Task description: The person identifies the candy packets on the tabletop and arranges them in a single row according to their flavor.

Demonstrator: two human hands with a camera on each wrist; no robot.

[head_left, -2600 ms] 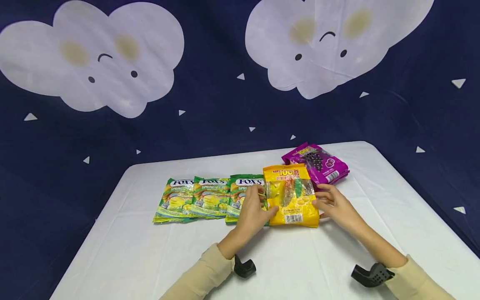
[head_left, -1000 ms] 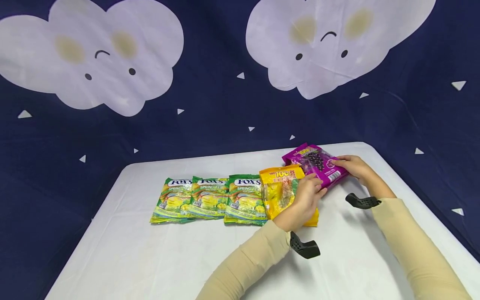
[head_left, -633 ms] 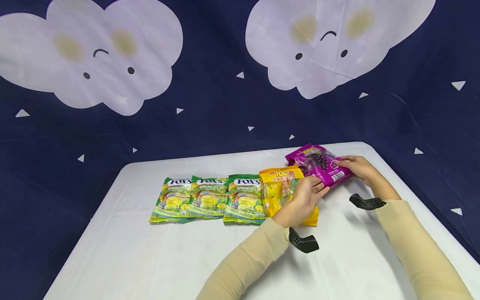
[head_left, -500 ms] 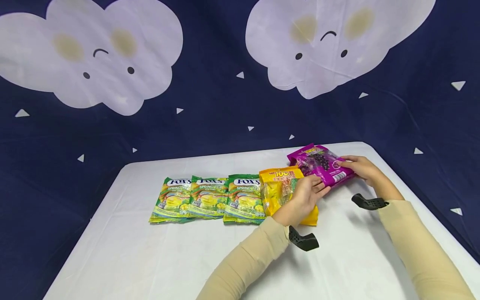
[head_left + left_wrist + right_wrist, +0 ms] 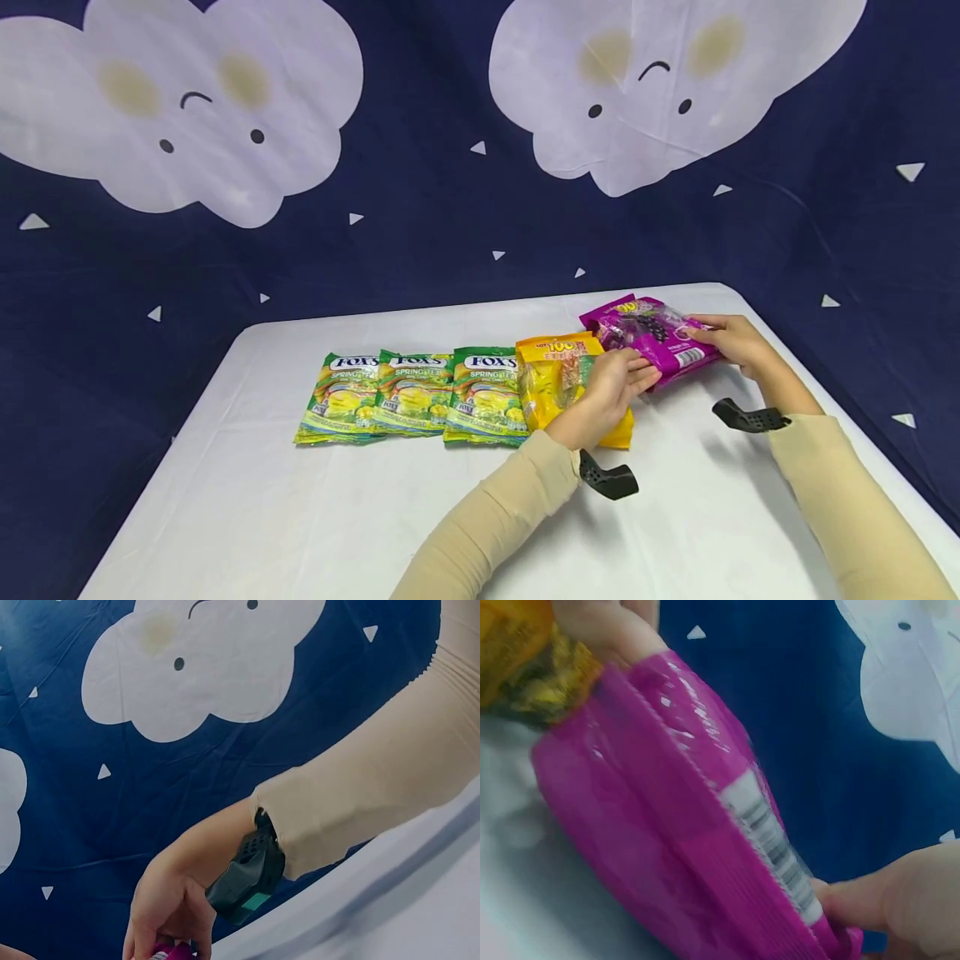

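Lying in a row on the white table point(image 5: 300, 517), three green candy bags point(image 5: 408, 396) overlapped one another, and a yellow candy bag point(image 5: 551, 379) sat against the rightmost of them. A dark blue backdrop point(image 5: 420, 217) printed with white clouds hung behind the table.

Just right of the yellow bag, the purple candy bag point(image 5: 652, 333) was tilted up off the tabletop between both hands. The right hand point(image 5: 731, 342) pinched its far right edge beside the barcode, thumb on top. The left hand point(image 5: 611, 392) lay across the yellow bag, its fingers pinching the purple bag's near left corner. In the right wrist view, the purple bag point(image 5: 682, 832) stood on edge, with a fingertip of the right hand point(image 5: 904, 907) pressed on its seam.
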